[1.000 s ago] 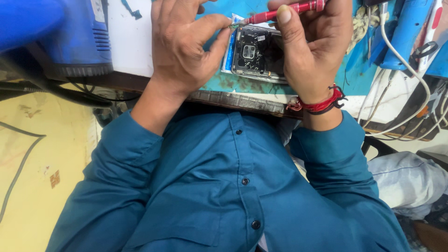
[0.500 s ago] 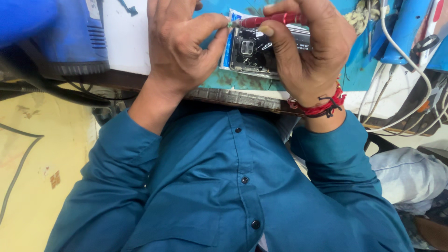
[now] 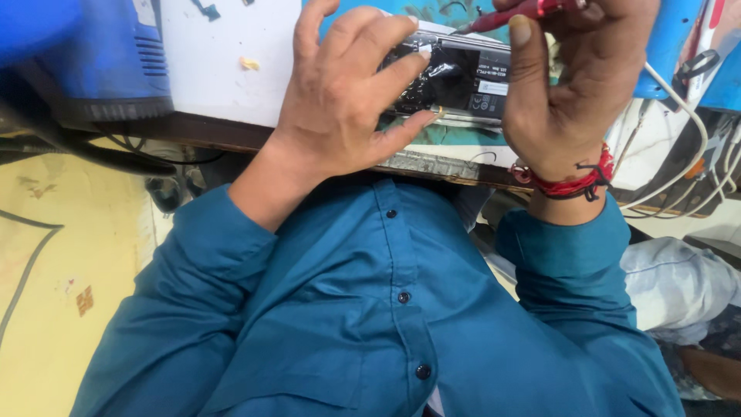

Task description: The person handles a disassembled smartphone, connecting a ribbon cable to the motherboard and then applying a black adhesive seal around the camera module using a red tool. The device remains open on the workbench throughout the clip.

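Opened phone (image 3: 455, 77), upper centre of the frame, lying flat on the bench (image 3: 432, 164) right near its front edge. Looked already stripped of its back cover, so black innards and a couple of small labels showing; couldn't tell if any screws were out yet, too small and half covered. Guessing mid-job at best, with everything inside apparently in place. Had the left hand (image 3: 347, 108) draped over the phone's left end, fingers spread across the top and thumb tucked against the near edge, pinning it down. Had the right hand (image 3: 571, 85) just to the right of it, thumb stuck straight up beside the phone, other fingers curled around a red-handled screwdriver (image 3: 517, 11) at the very top edge, tip pointing left, above the phone but couldn't say if touching. Red thread bracelet (image 3: 571, 181) on that wrist. Further out: white board (image 3: 224, 69) to the left, blue machine (image 3: 100, 54) in the upper left corner, white cables (image 3: 679, 154) dangling at right, teal shirt (image 3: 386, 324) filling the bottom.
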`<move>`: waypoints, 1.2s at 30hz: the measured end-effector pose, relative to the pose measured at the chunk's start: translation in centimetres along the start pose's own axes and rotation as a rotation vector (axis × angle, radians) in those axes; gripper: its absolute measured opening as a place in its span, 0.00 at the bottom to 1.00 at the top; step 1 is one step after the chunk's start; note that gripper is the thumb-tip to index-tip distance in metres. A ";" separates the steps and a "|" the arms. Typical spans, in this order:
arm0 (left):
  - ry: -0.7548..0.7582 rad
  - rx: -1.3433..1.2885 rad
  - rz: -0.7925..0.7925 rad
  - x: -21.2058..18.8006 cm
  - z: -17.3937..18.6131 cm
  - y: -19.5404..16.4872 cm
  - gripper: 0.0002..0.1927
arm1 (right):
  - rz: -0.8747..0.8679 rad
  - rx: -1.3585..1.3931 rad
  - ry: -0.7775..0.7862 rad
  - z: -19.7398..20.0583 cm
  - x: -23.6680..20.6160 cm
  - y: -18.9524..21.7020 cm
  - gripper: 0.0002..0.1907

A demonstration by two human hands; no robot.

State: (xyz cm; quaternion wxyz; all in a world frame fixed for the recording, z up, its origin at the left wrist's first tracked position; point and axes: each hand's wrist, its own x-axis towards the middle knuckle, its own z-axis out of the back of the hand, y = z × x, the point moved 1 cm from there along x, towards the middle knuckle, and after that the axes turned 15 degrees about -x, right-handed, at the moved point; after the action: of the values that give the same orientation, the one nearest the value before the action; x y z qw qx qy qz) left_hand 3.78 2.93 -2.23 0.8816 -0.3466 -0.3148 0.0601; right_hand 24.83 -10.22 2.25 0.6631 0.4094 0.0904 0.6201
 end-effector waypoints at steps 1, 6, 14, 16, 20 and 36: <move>0.012 0.013 0.004 0.0 -0.3 0.0 0.23 | 0.008 -0.001 0.011 0.0 0.0 0.0 0.18; 0.030 0.044 0.024 -0.1 -0.5 0.1 0.23 | 0.054 -0.004 0.048 -0.6 0.5 0.7 0.16; 0.029 0.066 0.027 -0.3 -0.7 0.0 0.23 | 0.051 -0.074 0.078 -0.7 1.3 1.8 0.12; 0.029 0.072 0.028 -0.3 -0.7 0.0 0.23 | 0.103 -0.174 0.089 -0.3 1.8 2.1 0.11; 0.034 0.068 0.035 -0.3 -0.8 0.0 0.22 | 0.255 -0.709 0.172 1.4 3.4 3.3 0.09; 0.035 0.107 0.066 -0.3 -0.6 0.0 0.23 | 0.546 -1.188 0.481 4.0 7.6 4.6 0.09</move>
State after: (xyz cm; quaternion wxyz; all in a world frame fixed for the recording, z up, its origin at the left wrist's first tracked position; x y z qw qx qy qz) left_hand 3.85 2.48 -2.72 0.9017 -0.3101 -0.2843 0.0998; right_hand 25.54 -5.55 10.76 0.5568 -0.1633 -0.2257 0.7826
